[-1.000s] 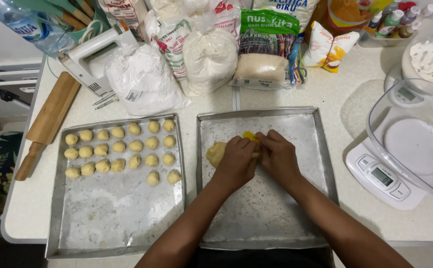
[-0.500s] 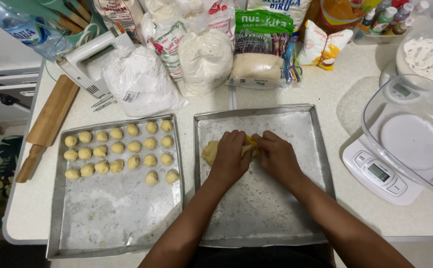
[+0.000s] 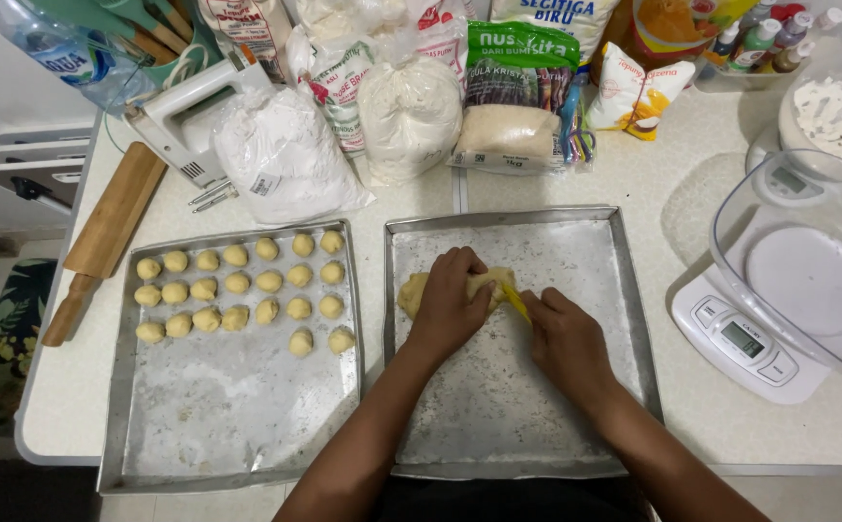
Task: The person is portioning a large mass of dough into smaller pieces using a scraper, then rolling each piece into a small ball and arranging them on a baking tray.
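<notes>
The left hand (image 3: 452, 302) lies palm-down on a lump of pale yellow dough (image 3: 413, 292), its grip curled over the top and pressing the lump against the floor of the right-hand baking tray (image 3: 575, 232). The dough sits in the upper-left part of that tray, showing on both sides of the hand. The right hand (image 3: 568, 338) rests just beside it, its grip pinched together on a thin yellow scraper (image 3: 514, 301), whose blade slants up toward the dough and touches its right end. Both forearms come in from the bottom edge of the view and cross the near rim of the tray. The tray's metal floor is dusted with flour.

To the left, just beside it, a second baking tray (image 3: 228, 425) holds small dough balls (image 3: 237, 290) set in three rows across its far half, with two more below the right end of the rows; its near half is bare and floured. Both trays sit on a light speckled tabletop (image 3: 701, 425).

Left of the trays lies a wooden rolling pin (image 3: 102, 242), slanted, and beyond it a white hand mixer (image 3: 184, 116). Along the far edge of the tabletop stand bags of flour and sugar (image 3: 411, 116), packed close together. At the right, a white kitchen scale (image 3: 744, 338) carries a clear bowl (image 3: 807, 261), and a bowl of white flour (image 3: 841, 111) stands behind it.
</notes>
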